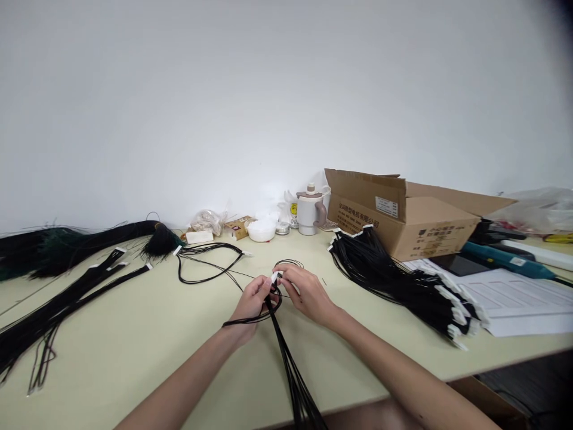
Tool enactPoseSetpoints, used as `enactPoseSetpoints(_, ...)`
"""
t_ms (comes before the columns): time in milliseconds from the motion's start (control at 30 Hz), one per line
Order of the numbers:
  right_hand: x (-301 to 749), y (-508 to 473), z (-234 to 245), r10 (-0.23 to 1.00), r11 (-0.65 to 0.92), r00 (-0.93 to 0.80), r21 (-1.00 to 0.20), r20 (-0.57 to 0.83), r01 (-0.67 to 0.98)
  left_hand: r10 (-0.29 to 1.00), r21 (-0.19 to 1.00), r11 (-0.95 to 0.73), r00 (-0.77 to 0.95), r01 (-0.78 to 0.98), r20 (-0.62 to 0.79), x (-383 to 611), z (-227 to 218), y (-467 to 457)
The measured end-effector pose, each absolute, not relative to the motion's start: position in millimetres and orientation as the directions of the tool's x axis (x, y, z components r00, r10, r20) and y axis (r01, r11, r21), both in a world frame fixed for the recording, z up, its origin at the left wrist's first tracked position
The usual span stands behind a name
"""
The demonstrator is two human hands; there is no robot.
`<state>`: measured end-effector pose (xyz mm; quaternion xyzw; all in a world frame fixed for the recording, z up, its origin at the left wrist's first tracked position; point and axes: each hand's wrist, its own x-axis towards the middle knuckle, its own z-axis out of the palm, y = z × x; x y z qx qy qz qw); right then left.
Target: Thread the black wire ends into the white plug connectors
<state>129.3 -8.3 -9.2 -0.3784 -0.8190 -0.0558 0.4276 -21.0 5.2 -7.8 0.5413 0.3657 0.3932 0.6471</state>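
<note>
head view: fingers (264,288) pinch a white connector (275,277).

Head-worn view, facing wall (224,107), above table (134,334)

The left grip (251,303) is a bare hand, slim-fingered, with a thumb (264,286) rounded at the tip. The right grip (308,292) is likewise a bare hand, with slender fingers and a smooth back. The left forearm (192,373) and right forearm (385,358) are uncovered as far as they show, narrow at the wrists and broadening evenly toward the elbows. A small dark spot (421,416) marks the right forearm, beyond the front edge of the desk (111,334).
</note>
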Motion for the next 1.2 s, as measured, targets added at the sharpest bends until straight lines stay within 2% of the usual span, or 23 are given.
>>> enactPoseSetpoints(167,127.6,-8.7,-10.4,0.58,0.7,-0.333,-0.247,0.743,0.67,0.906,0.978,0.149,0.416,-0.144,-0.077,-21.1,-5.2,3.5)
enactPoseSetpoints(300,124.9,-6.8,-11.7,0.583,0.674,-0.294,-0.249,0.758,0.695,0.877,0.919,0.287,0.46,-0.271,-0.139,-22.7,-4.0,4.1)
enactPoseSetpoints(367,124.8,-5.9,-11.6,0.539,0.667,-0.287,-0.193,0.792,0.719,0.861,0.865,0.349,0.488,-0.361,-0.144,-24.1,-6.1,7.1)
enactPoseSetpoints(467,126.8,-6.0,-10.9,0.405,0.673,-0.335,-0.028,0.851,0.739,0.857,0.79,0.399,0.495,-0.465,-0.141,-25.9,-10.6,12.6)
enactPoseSetpoints(567,128.4,-7.2,-11.1,0.256,0.673,-0.42,0.152,0.871,0.724,0.861,0.757,0.413,0.487,-0.507,-0.144,-26.6,-12.5,15.2)
enactPoseSetpoints(633,128.3,-7.6,-12.3,0.206,0.674,-0.475,0.228,0.856,0.703,0.865,0.76,0.412,0.478,-0.503,-0.153,-26.7,-11.9,15.0)
enactPoseSetpoints(733,127.1,-7.0,-15.0,0.196,0.684,-0.532,0.274,0.823,0.676,0.87,0.774,0.405,0.465,-0.486,-0.163,-26.8,-10.8,14.0)
enactPoseSetpoints(1000,126.9,-5.4,-18.4,0.216,0.677,-0.575,0.304,0.79,0.671,0.856,0.783,0.425,0.481,-0.453,-0.187,-23.3,-13.1,12.9)
enactPoseSetpoints(1200,128.9,-2.6,-20.4,0.2,0.66,-0.681,0.416,0.705,0.625,0.848,0.759,0.459,0.484,-0.463,-0.217,-22.3,-10.2,7.3)
